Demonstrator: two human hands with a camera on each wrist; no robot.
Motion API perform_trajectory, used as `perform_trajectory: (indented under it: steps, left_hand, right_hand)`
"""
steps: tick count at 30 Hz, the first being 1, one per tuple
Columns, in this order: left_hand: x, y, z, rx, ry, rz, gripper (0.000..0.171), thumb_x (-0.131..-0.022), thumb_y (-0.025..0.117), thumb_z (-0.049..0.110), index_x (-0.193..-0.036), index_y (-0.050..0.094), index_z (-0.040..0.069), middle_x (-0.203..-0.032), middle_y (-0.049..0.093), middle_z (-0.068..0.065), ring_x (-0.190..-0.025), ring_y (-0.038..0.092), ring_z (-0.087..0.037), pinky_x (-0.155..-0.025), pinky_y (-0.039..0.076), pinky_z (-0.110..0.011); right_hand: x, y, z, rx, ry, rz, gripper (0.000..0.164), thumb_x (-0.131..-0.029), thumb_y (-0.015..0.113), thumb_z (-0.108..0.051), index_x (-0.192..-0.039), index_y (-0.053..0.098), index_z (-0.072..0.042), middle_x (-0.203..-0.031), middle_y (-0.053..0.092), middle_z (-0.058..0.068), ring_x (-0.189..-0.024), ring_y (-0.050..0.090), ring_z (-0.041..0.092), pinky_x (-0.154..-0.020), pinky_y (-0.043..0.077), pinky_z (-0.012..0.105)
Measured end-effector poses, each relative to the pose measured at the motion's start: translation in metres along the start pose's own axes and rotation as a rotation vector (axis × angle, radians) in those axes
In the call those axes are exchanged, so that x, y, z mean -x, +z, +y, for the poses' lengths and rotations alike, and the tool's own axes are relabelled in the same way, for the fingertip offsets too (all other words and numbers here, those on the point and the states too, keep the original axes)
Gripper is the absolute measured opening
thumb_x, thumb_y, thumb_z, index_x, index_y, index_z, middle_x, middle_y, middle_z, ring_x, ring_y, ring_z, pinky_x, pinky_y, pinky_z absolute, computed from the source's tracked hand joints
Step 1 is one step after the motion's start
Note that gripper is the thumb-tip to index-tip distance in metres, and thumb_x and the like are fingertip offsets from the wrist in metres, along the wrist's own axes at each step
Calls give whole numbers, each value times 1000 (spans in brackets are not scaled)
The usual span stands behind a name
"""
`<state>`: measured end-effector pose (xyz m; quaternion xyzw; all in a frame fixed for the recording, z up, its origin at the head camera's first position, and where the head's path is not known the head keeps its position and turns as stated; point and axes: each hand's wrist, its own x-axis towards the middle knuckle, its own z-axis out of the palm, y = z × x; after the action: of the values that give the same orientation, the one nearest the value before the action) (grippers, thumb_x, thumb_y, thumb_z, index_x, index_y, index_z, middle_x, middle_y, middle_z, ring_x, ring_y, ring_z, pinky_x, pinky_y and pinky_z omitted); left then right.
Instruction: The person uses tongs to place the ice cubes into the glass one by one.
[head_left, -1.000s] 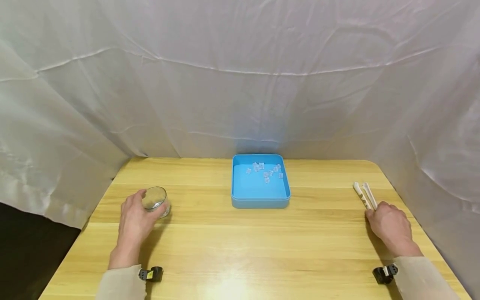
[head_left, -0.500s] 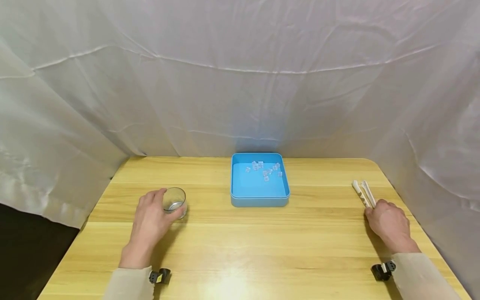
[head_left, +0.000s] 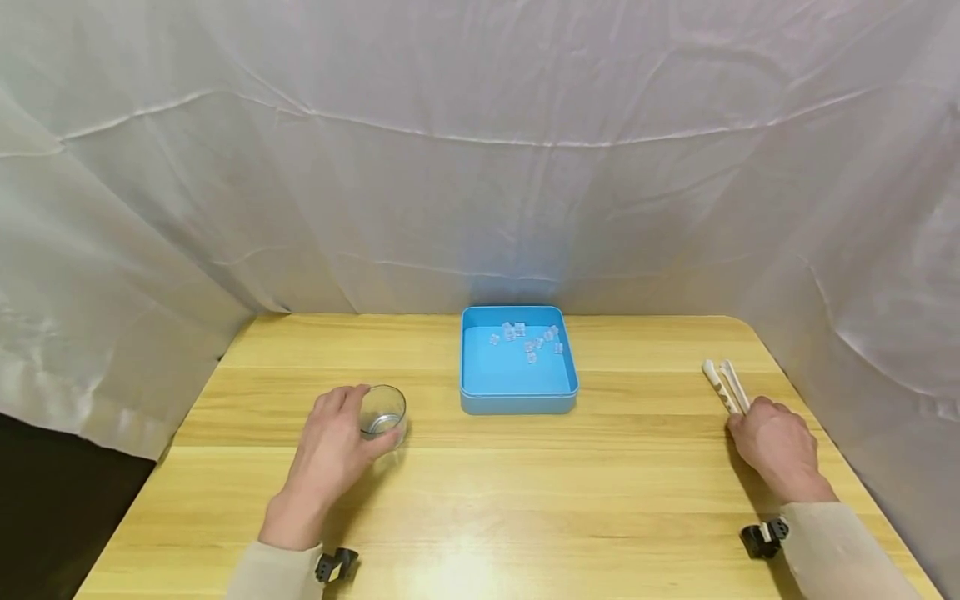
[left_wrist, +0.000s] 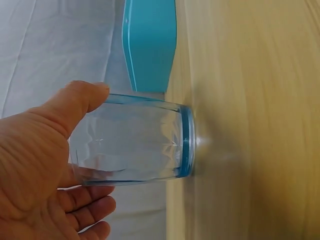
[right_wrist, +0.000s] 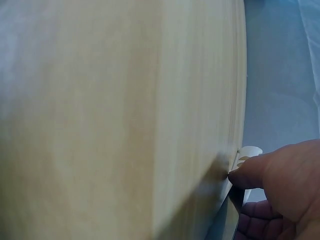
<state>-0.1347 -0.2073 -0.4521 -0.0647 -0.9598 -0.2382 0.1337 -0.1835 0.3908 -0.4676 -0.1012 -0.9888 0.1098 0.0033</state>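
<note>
Glass (left_wrist: 137,140) gripped by left hand (head_left: 330,452), tongs (head_left: 736,387) by right hand (head_left: 778,447); cubes (head_left: 520,330) contained in far box (head_left: 517,405), none seen in glass.

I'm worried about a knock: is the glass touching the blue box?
Apart: the head view shows a stretch of wooden tabletop between the glass and the blue box.

Both my arms (head_left: 847,550) reach forward, well apart. My left hand (head_left: 330,446) grips, thumb (left_wrist: 80,100) spread opposite the fingers (left_wrist: 97,210); my right hand (head_left: 776,446) pinches palm down, fingers curled.
</note>
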Motion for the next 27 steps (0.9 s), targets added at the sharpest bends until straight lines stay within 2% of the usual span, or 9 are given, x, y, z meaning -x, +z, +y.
perform_trajectory:
  steps: [8, 20, 27]
  left_hand:
    - [-1, 8, 20, -3, 28, -46, 82, -81, 89, 44, -138, 60, -7, -133, 63, -27, -126, 57, -45, -107, 49, -59]
    - [1, 19, 51, 2, 105, -121, 83, -79, 90, 49, -137, 61, -4, -130, 65, -18, -127, 58, -38, -112, 48, -54]
    - [0, 28, 68, 29, 172, -123, 80, -78, 92, 48, -134, 63, -2, -129, 66, -15, -126, 59, -34, -111, 49, -51]
  right_hand:
    - [-2, 1, -1, -2, 11, -25, 36, -102, 48, -25, -85, 54, 6, -73, 56, 21, -67, 59, 42, -53, 48, 55]
    - [-1, 0, -1, -15, 20, -37, 38, -102, 48, -27, -85, 54, 6, -73, 59, 22, -67, 60, 41, -54, 48, 55]
    - [-1, 0, -1, -15, 34, -40, 38, -101, 49, -28, -83, 52, 5, -72, 58, 22, -64, 59, 39, -53, 47, 53]
